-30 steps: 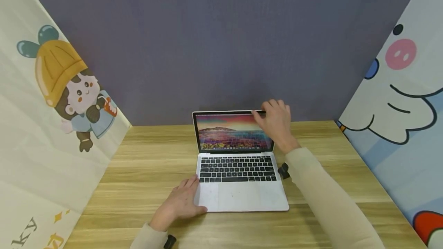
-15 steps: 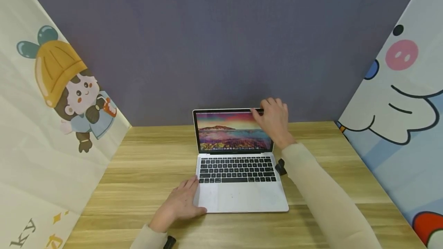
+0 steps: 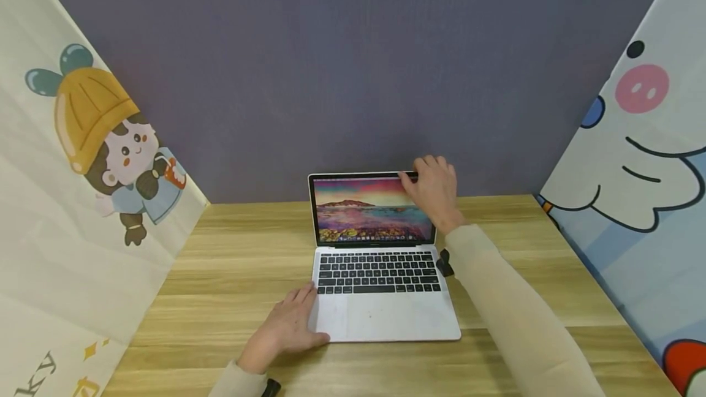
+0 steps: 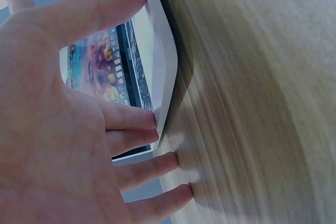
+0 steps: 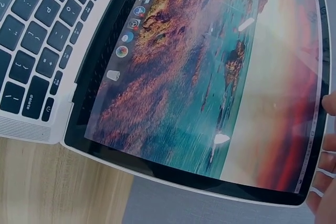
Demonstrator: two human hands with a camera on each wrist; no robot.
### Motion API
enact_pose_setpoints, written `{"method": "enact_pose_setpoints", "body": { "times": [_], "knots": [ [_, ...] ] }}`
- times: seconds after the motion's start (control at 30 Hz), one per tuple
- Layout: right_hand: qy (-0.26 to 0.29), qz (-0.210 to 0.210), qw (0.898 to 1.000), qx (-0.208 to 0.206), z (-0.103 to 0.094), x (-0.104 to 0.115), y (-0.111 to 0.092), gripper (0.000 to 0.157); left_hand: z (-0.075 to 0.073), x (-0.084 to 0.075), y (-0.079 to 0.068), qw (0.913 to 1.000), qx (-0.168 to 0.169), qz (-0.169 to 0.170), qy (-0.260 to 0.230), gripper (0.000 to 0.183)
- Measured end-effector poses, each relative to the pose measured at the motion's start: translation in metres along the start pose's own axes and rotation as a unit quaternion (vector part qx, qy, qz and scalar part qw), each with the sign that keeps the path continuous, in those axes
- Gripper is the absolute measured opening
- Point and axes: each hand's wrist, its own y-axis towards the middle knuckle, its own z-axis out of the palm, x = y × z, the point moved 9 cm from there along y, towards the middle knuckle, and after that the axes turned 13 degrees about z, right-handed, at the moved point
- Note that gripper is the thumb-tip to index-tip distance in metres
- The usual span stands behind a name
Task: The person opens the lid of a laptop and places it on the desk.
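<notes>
An opened silver laptop (image 3: 402, 317) lies on the table, its lid raised and its screen (image 3: 358, 207) lit with a coastal picture. My right hand (image 3: 434, 189) pinches the lid's top edge near the right corner, thumb on the screen side and fingers behind. In the right wrist view its fingertips (image 5: 326, 156) show at the lid's edge. At the front left corner of the base rests my left hand (image 3: 289, 320). Seen in the left wrist view, the left hand (image 4: 68, 114) has its thumb at the front edge and straight fingers spread along the left side, two reaching the wood.
The laptop stands on a wood-grain table (image 3: 231, 262). A grey panel (image 3: 353, 66) rises close behind the lid. Printed cartoon sheets slant along both sides, a left sheet (image 3: 44, 201) and a right sheet (image 3: 618, 268). A small black device (image 3: 444, 262) sits at the right wrist.
The lid has tilted further back, its top edge shifting slightly away, and the screen looks brighter. My right hand has gone with it, a little to the left. The left hand stays put.
</notes>
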Motion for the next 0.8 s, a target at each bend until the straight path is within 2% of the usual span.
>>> {"method": "enact_pose_setpoints", "body": {
  "times": [0.2, 0.8],
  "knots": [
    [-0.002, -0.003, 1.0, 0.017, 0.004, -0.002, 0.003, 0.041, 0.001, 0.0, 0.001, 1.0, 0.002, -0.002, 0.001, 0.106],
    [-0.037, -0.041, 0.991, 0.121, 0.024, -0.009, 0.0, 0.053, -0.001, -0.003, 0.0, 1.0, -0.005, 0.008, 0.001, 0.105]
  ]
}}
